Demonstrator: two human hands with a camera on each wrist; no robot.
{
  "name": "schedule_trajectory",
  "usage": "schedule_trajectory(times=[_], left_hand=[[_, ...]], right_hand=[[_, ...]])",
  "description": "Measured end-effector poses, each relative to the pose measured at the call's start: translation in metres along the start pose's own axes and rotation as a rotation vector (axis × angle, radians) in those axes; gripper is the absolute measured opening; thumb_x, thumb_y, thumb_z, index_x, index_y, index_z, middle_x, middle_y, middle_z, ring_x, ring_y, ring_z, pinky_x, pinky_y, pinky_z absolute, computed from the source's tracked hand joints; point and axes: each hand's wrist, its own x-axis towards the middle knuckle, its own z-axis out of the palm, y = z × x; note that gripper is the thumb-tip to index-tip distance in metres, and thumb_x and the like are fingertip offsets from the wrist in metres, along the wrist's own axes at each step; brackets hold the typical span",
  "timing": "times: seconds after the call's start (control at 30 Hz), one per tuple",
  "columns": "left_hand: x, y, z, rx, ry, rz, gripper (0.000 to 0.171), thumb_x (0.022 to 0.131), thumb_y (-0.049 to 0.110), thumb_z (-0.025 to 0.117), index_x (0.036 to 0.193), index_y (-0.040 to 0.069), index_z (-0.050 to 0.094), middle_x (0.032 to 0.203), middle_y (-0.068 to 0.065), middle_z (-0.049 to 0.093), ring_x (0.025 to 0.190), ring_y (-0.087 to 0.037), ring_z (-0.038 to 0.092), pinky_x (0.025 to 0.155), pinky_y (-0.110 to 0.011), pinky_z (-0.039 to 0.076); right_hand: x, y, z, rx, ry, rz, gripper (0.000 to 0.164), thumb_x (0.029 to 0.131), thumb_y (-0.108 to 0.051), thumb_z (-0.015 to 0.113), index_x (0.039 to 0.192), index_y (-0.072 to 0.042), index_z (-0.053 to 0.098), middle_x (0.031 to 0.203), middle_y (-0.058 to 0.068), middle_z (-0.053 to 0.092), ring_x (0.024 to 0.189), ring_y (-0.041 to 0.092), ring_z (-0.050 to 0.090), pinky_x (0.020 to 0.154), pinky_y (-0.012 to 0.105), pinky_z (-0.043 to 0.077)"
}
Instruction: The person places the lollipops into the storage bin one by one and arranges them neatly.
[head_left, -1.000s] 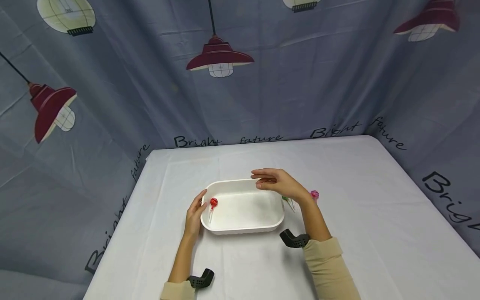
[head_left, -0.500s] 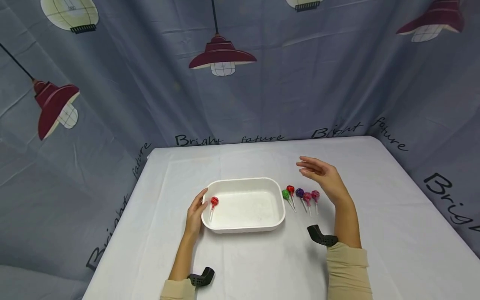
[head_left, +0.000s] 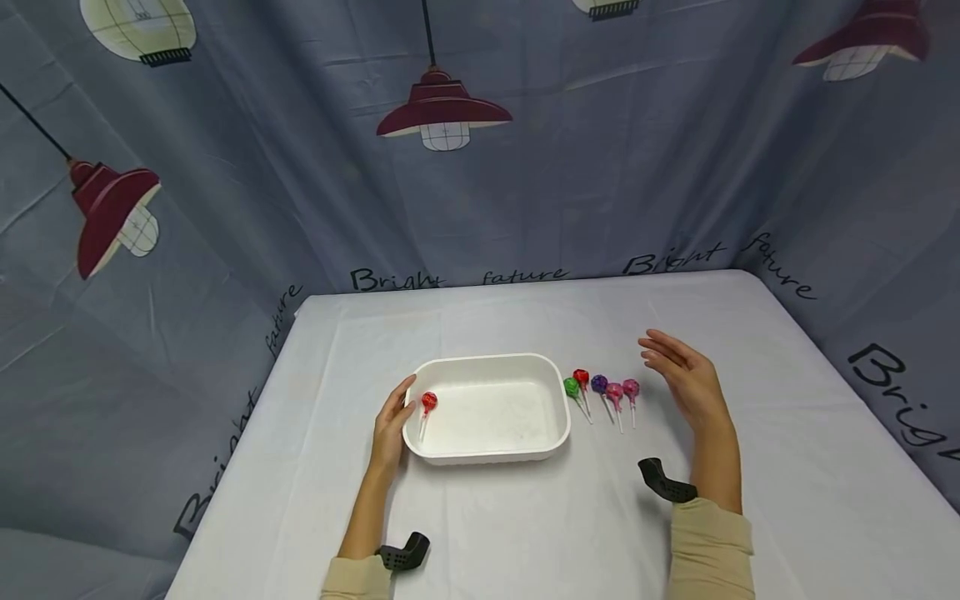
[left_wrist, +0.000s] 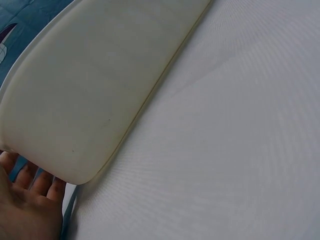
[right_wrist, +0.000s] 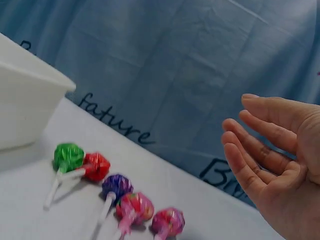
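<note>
A white plastic tray (head_left: 487, 454) sits mid-table, with one red lollipop (head_left: 428, 402) lying in its left end. My left hand (head_left: 387, 432) holds the tray's left end, thumb at the rim and fingers along the outer wall; the left wrist view shows the fingers (left_wrist: 41, 182) against that wall. To the right of the tray lie a green lollipop (head_left: 572, 387), a red lollipop (head_left: 581, 377), a purple lollipop (head_left: 599, 383) and two pink lollipops (head_left: 615, 392). My right hand (head_left: 688, 379) hovers right of these, holding nothing, its fingers loosely bent in the right wrist view.
A white cloth covers the table (head_left: 480, 533). Behind it and along both sides hangs a grey-blue curtain (head_left: 570, 183) printed with lamps and lettering. A black wrist camera (head_left: 667, 482) sits on the right wrist, and another black wrist camera (head_left: 405, 552) on the left.
My right hand has moved from above the tray to the right, past the loose lollipops, uncovering them. My left hand and the tray have stayed in place.
</note>
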Motion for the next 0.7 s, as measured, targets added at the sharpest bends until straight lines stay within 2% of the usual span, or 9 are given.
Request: schedule_trajectory(times=[0.1,0.17,0.27,0.4,0.53,0.6,0.7], left_hand=[[-0.003,0.009,0.003,0.015,-0.007,-0.002,0.042,0.096,0.005,0.043,0.138,0.009,0.042,0.144,-0.005,0.035,0.131,-0.019,0.031,0.101,-0.019,0.031],[-0.004,0.012,0.004,0.022,-0.007,0.0,0.042,0.096,0.005,0.043,0.138,0.007,0.042,0.145,-0.006,0.035,0.132,-0.019,0.031,0.102,-0.019,0.03],[-0.003,0.011,0.004,0.028,-0.006,0.005,0.043,0.096,0.005,0.043,0.138,0.006,0.041,0.145,-0.006,0.034,0.132,-0.019,0.03,0.102,-0.019,0.029],[0.001,-0.001,0.0,0.01,0.004,-0.001,0.041,0.096,0.007,0.044,0.137,0.012,0.044,0.142,0.0,0.038,0.13,-0.015,0.034,0.101,-0.019,0.031],[0.004,-0.01,-0.003,0.008,0.017,0.009,0.04,0.096,0.01,0.047,0.135,0.017,0.048,0.14,0.004,0.04,0.128,-0.011,0.036,0.101,-0.019,0.031],[0.004,-0.01,-0.003,0.01,0.016,0.013,0.04,0.096,0.009,0.047,0.135,0.016,0.048,0.141,0.003,0.04,0.129,-0.012,0.035,0.102,-0.019,0.03],[0.003,-0.007,-0.003,0.014,0.008,0.006,0.04,0.096,0.008,0.045,0.136,0.014,0.046,0.142,0.001,0.038,0.13,-0.013,0.033,0.104,-0.022,0.028]], right_hand=[[-0.01,-0.012,0.009,0.016,0.036,0.042,0.051,0.086,-0.009,0.064,0.134,-0.002,0.047,0.121,0.008,0.059,0.112,0.024,0.054,0.086,0.022,0.047],[-0.016,-0.018,0.015,-0.013,0.059,0.076,0.049,0.087,-0.009,0.064,0.133,-0.003,0.049,0.118,0.004,0.06,0.109,0.019,0.056,0.085,0.02,0.047],[-0.021,-0.018,0.018,-0.13,0.082,0.127,0.049,0.087,-0.012,0.064,0.133,-0.004,0.049,0.114,-0.004,0.062,0.103,0.006,0.057,0.082,0.014,0.046],[-0.023,-0.007,0.015,-0.282,0.061,0.14,0.054,0.088,-0.018,0.064,0.135,0.0,0.045,0.111,-0.01,0.062,0.098,-0.004,0.055,0.078,0.01,0.045],[-0.024,0.004,0.012,-0.329,0.036,0.144,0.055,0.088,-0.018,0.063,0.134,0.004,0.043,0.117,0.0,0.062,0.096,-0.002,0.057,0.077,0.014,0.047],[-0.025,0.007,0.013,-0.344,0.024,0.158,0.055,0.088,-0.019,0.064,0.133,0.004,0.044,0.122,0.011,0.058,0.096,-0.001,0.057,0.077,0.014,0.048],[-0.027,0.008,0.015,-0.413,0.006,0.196,0.057,0.087,-0.025,0.065,0.134,0.001,0.045,0.128,0.02,0.052,0.096,-0.003,0.055,0.084,0.015,0.045]])
